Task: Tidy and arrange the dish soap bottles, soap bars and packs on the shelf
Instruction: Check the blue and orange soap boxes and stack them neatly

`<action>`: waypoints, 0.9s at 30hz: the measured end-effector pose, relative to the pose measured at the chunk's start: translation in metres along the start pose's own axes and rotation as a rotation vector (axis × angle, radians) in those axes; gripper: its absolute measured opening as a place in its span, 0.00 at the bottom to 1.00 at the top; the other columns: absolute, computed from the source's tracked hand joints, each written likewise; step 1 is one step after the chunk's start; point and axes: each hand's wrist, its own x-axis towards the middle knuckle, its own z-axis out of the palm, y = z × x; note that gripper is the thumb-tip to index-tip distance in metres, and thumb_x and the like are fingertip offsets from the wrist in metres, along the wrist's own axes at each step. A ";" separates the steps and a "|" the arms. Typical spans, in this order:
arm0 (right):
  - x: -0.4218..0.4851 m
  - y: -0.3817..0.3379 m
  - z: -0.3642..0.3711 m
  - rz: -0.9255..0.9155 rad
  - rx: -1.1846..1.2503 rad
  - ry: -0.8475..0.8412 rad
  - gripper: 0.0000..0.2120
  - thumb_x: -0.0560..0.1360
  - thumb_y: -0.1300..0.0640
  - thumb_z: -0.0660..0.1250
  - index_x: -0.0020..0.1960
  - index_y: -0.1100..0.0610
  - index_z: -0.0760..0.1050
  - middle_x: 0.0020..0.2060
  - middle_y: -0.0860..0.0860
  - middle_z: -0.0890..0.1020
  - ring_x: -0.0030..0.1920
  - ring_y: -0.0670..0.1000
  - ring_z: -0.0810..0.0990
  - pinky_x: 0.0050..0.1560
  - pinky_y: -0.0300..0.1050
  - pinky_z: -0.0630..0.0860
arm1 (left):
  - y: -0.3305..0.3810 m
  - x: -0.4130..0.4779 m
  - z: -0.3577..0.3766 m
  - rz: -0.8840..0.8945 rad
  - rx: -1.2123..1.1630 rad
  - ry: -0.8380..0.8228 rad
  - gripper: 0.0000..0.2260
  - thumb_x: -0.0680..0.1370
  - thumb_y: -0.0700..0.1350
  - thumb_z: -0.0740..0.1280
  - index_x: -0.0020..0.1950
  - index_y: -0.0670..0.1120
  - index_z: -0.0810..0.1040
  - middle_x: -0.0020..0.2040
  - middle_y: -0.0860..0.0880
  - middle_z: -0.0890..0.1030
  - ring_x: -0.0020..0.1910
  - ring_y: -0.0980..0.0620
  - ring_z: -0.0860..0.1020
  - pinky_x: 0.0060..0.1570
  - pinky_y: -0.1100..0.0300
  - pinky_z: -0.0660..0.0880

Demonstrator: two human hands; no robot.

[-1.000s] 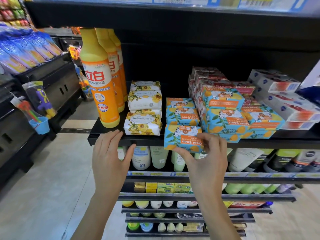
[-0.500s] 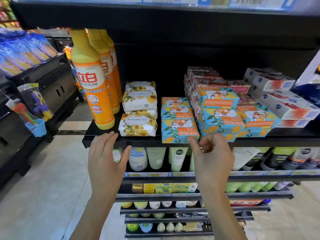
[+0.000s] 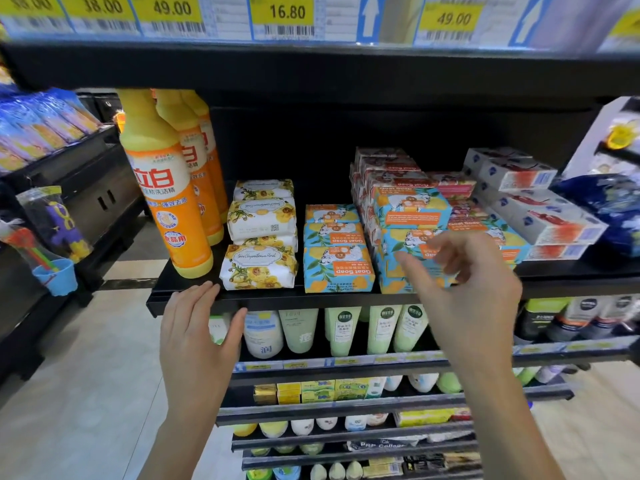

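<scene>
On the black shelf [image 3: 571,275] stand three orange dish soap bottles [image 3: 169,206] at the left. Beside them lie white floral soap packs [image 3: 261,266] in a stack. A row of blue Goat Soap boxes [image 3: 337,268] runs back from the front edge, with a taller pile of the same boxes [image 3: 412,209] to its right. My left hand [image 3: 195,330] rests flat against the shelf's front edge below the bottles. In front of the taller pile my right hand [image 3: 460,289] hovers, fingers loosely curled and holding nothing.
White and red boxes [image 3: 540,216] and a blue bag [image 3: 609,209] fill the shelf's right end. Price tags [image 3: 284,15] line the shelf above. Tubes and bottles [image 3: 339,334] stand on the lower shelves. A side rack with hanging toys [image 3: 52,233] is at the left.
My right hand set a Goat Soap box at the front of the row, let go and moved right toward the taller pile. My left hand stayed at the shelf edge.
</scene>
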 end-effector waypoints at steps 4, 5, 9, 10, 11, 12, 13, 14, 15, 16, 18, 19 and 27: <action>0.059 0.006 -0.022 0.053 -0.199 -0.281 0.34 0.70 0.44 0.79 0.72 0.52 0.73 0.61 0.46 0.74 0.61 0.45 0.72 0.60 0.36 0.66 | 0.001 0.000 -0.001 -0.022 -0.027 -0.009 0.24 0.72 0.42 0.78 0.66 0.36 0.79 0.63 0.38 0.80 0.67 0.36 0.74 0.69 0.38 0.71; 0.070 0.008 -0.023 0.063 -0.238 -0.339 0.37 0.69 0.44 0.79 0.74 0.53 0.71 0.63 0.47 0.74 0.63 0.46 0.72 0.61 0.37 0.65 | 0.001 -0.001 -0.002 -0.024 -0.033 -0.013 0.24 0.72 0.41 0.78 0.66 0.36 0.79 0.63 0.38 0.80 0.67 0.36 0.74 0.69 0.40 0.70; 0.095 0.012 -0.019 0.083 -0.299 -0.491 0.39 0.69 0.43 0.79 0.75 0.54 0.70 0.63 0.49 0.78 0.63 0.51 0.76 0.57 0.41 0.68 | 0.003 -0.001 -0.007 -0.070 -0.082 -0.033 0.23 0.73 0.41 0.77 0.67 0.38 0.80 0.65 0.41 0.80 0.70 0.39 0.72 0.69 0.45 0.68; 0.098 0.014 -0.017 0.096 -0.290 -0.518 0.40 0.69 0.42 0.79 0.75 0.54 0.69 0.62 0.48 0.78 0.62 0.50 0.77 0.57 0.42 0.71 | 0.005 -0.001 -0.010 -0.079 -0.103 -0.029 0.21 0.74 0.41 0.76 0.66 0.39 0.80 0.64 0.41 0.80 0.69 0.40 0.73 0.68 0.47 0.69; 0.101 0.016 -0.014 0.103 -0.289 -0.535 0.43 0.68 0.41 0.78 0.76 0.55 0.68 0.64 0.49 0.79 0.63 0.52 0.78 0.59 0.45 0.74 | 0.009 -0.002 -0.014 -0.089 -0.125 -0.016 0.19 0.75 0.41 0.75 0.65 0.41 0.81 0.63 0.43 0.81 0.67 0.41 0.75 0.66 0.49 0.70; 0.102 0.019 -0.012 0.110 -0.294 -0.540 0.45 0.67 0.39 0.78 0.78 0.55 0.66 0.67 0.50 0.78 0.66 0.54 0.77 0.63 0.50 0.76 | 0.015 -0.003 -0.018 -0.100 -0.148 0.000 0.17 0.75 0.40 0.75 0.64 0.42 0.82 0.62 0.44 0.81 0.65 0.43 0.76 0.64 0.51 0.71; 0.104 0.021 -0.010 0.118 -0.299 -0.535 0.47 0.67 0.38 0.78 0.79 0.55 0.65 0.70 0.52 0.77 0.69 0.56 0.76 0.66 0.55 0.76 | 0.024 -0.005 -0.022 -0.100 -0.175 0.015 0.15 0.75 0.39 0.74 0.62 0.43 0.83 0.60 0.46 0.82 0.62 0.45 0.77 0.62 0.55 0.71; 0.105 0.024 -0.008 0.120 -0.299 -0.526 0.48 0.67 0.39 0.78 0.80 0.55 0.64 0.72 0.53 0.76 0.71 0.57 0.75 0.68 0.57 0.75 | 0.034 -0.006 -0.025 -0.086 -0.211 0.018 0.14 0.75 0.40 0.74 0.61 0.44 0.83 0.59 0.47 0.82 0.60 0.46 0.78 0.61 0.59 0.71; 0.105 0.026 -0.007 0.120 -0.298 -0.519 0.47 0.68 0.39 0.78 0.80 0.55 0.64 0.72 0.53 0.75 0.72 0.58 0.74 0.69 0.57 0.74 | 0.045 -0.007 -0.027 -0.062 -0.257 0.006 0.12 0.76 0.41 0.73 0.59 0.46 0.84 0.57 0.49 0.82 0.59 0.48 0.79 0.61 0.64 0.70; 0.106 0.028 -0.006 0.116 -0.295 -0.516 0.46 0.69 0.40 0.78 0.80 0.55 0.64 0.73 0.53 0.75 0.72 0.57 0.73 0.70 0.56 0.74 | 0.057 -0.007 -0.028 -0.030 -0.307 -0.018 0.11 0.76 0.43 0.72 0.58 0.47 0.84 0.57 0.50 0.82 0.58 0.50 0.79 0.60 0.68 0.70; 0.107 0.031 -0.005 0.120 -0.274 -0.504 0.44 0.70 0.42 0.78 0.80 0.55 0.65 0.73 0.53 0.75 0.72 0.57 0.74 0.69 0.54 0.73 | 0.078 -0.004 -0.026 0.053 -0.384 -0.093 0.10 0.78 0.47 0.72 0.59 0.50 0.83 0.56 0.53 0.81 0.57 0.57 0.79 0.60 0.73 0.70; 0.107 0.032 -0.004 0.127 -0.256 -0.493 0.44 0.70 0.43 0.79 0.79 0.56 0.65 0.72 0.53 0.76 0.72 0.56 0.74 0.68 0.52 0.73 | 0.090 -0.001 -0.024 0.087 -0.412 -0.137 0.11 0.78 0.50 0.72 0.59 0.52 0.83 0.56 0.55 0.81 0.57 0.60 0.79 0.60 0.73 0.70; 0.110 0.043 -0.002 0.073 -0.200 -0.373 0.45 0.66 0.46 0.82 0.78 0.56 0.68 0.69 0.53 0.73 0.69 0.55 0.73 0.67 0.47 0.69 | 0.167 0.045 -0.002 0.110 -0.481 -0.518 0.27 0.74 0.57 0.74 0.73 0.57 0.74 0.61 0.65 0.73 0.57 0.65 0.75 0.59 0.69 0.74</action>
